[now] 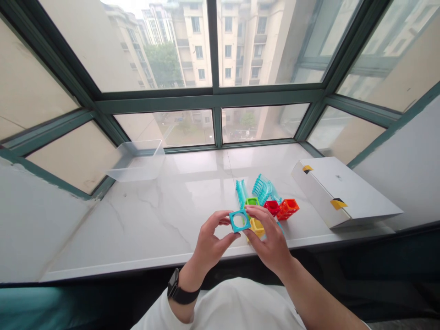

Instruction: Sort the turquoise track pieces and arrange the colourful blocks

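Observation:
Between my two hands is a small blue square block with a round hole [231, 222], held up over the front part of the sill. My left hand [213, 238], with a black watch on the wrist, pinches its left side. On the other side, the fingers and thumb of my right hand [270, 240] grip its right edge. Just behind lie a green block [252, 201], a yellow block [257, 227] partly hidden by my right hand, a dark red block [272, 208] and an orange-red block [288, 209]. Clear blue track pieces [262, 189] lie behind them, with a straight one [241, 192] at their left.
A clear plastic bin [140, 172] stands at the back left of the white marbled sill [151, 220]. To the right lies a white box [350, 190] with yellow-and-black tabs. Green-framed windows [216, 101] close off the back and sides.

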The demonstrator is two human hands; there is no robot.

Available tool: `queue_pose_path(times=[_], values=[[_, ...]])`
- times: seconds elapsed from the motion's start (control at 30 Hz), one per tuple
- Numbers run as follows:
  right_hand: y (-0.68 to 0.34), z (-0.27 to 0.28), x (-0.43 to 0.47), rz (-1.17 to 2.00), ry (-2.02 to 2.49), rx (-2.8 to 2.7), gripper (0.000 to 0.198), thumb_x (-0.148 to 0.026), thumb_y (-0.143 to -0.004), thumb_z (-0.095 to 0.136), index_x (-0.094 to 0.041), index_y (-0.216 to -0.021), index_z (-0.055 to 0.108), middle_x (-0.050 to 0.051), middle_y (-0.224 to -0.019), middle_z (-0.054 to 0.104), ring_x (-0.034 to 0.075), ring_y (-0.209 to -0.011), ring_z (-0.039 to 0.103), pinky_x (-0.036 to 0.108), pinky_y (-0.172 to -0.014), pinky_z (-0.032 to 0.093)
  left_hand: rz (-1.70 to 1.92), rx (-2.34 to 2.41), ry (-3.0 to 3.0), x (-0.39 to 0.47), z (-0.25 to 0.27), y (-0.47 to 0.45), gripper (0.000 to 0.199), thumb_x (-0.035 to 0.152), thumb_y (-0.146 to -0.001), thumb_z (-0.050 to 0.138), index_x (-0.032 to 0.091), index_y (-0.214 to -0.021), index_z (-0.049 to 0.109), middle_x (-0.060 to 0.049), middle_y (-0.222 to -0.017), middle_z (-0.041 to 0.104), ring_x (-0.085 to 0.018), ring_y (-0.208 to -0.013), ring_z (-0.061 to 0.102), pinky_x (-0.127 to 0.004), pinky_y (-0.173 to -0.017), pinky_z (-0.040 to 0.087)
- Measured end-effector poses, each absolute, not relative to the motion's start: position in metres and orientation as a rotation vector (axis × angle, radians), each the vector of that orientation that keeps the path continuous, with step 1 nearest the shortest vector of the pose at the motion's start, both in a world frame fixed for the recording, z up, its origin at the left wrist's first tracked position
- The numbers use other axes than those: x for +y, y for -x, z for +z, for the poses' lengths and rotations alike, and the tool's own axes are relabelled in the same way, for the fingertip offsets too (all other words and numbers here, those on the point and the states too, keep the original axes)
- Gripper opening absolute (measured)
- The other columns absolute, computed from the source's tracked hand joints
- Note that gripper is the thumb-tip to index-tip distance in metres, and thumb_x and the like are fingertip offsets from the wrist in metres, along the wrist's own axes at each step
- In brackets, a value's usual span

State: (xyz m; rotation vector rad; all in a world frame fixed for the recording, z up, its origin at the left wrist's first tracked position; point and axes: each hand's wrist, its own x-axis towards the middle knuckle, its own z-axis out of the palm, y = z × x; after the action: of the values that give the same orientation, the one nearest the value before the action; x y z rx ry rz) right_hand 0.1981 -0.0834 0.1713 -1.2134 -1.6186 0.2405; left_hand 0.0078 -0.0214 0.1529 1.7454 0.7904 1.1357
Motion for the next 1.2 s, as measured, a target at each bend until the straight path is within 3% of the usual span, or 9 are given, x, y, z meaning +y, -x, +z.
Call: queue_pose_path(times=[0.2,0.47,0.63,0.8,1.0,1.2], values=[[-0.219,0.179,-0.087,0.236,1.297,-1.628,0.055,-0.034,-0.097,0.072,-0.028,-0.149,0.055,0.011,-0.14,0.066,0.031,-0.127,0.066,0.048,-0.106,0.059,1.208,0.691,-1.886,-0.016,0.168,-0.03,0.044,0.021,-0.087,0.082,0.029,-0.128,0.067,-0.005,-0.118,0.071,-0.018,-0.094,0.07,-0.035,-0.088,0.061],[-0.245,0.188,-0.095,0.242,1.413,-1.497,0.061,-0.035,-0.092,0.076,-0.029,-0.15,0.058,0.009,-0.144,0.067,0.032,-0.129,0.067,0.048,-0.107,0.06,1.211,0.634,-1.951,-0.015,0.18,-0.07,0.048,0.019,-0.086,0.082,0.03,-0.13,0.065,-0.004,-0.113,0.068,-0.017,-0.094,0.07,-0.034,-0.088,0.06],[-0.261,0.181,-0.102,0.244,1.414,-1.473,0.06,-0.035,-0.094,0.075,-0.032,-0.151,0.056,0.009,-0.146,0.065,0.032,-0.133,0.064,0.047,-0.107,0.06,1.154,0.603,-2.079,-0.016,0.182,-0.082,0.047,0.027,-0.091,0.08,0.032,-0.134,0.063,-0.007,-0.126,0.069,-0.023,-0.115,0.069,-0.039,-0.1,0.059],[-0.289,0.16,-0.111,0.19,1.437,-1.421,0.06,-0.034,-0.095,0.073,-0.029,-0.151,0.054,0.011,-0.146,0.063,0.031,-0.134,0.062,0.046,-0.108,0.059,1.146,0.617,-2.122,-0.011,0.175,-0.073,0.041,0.028,-0.099,0.068,0.032,-0.139,0.06,-0.011,-0.146,0.058,-0.027,-0.136,0.058,-0.048,-0.114,0.051],[-0.316,0.12,-0.129,0.15,1.626,-1.378,0.057,-0.038,-0.094,0.074,-0.029,-0.148,0.056,0.009,-0.142,0.066,0.03,-0.127,0.067,0.047,-0.107,0.059,1.089,0.875,-1.973,0.002,0.143,-0.039,0.027,0.031,-0.104,0.058,0.029,-0.131,0.062,-0.011,-0.137,0.06,-0.024,-0.124,0.062,-0.043,-0.1,0.057],[-0.315,0.086,-0.131,0.14,1.703,-1.415,0.054,-0.039,-0.095,0.072,-0.027,-0.146,0.059,0.01,-0.14,0.068,0.031,-0.128,0.066,0.049,-0.107,0.059,1.018,0.975,-1.883,0.003,0.12,-0.018,0.025,0.036,-0.104,0.057,0.028,-0.127,0.064,-0.009,-0.133,0.063,-0.023,-0.117,0.065,-0.042,-0.1,0.057]])
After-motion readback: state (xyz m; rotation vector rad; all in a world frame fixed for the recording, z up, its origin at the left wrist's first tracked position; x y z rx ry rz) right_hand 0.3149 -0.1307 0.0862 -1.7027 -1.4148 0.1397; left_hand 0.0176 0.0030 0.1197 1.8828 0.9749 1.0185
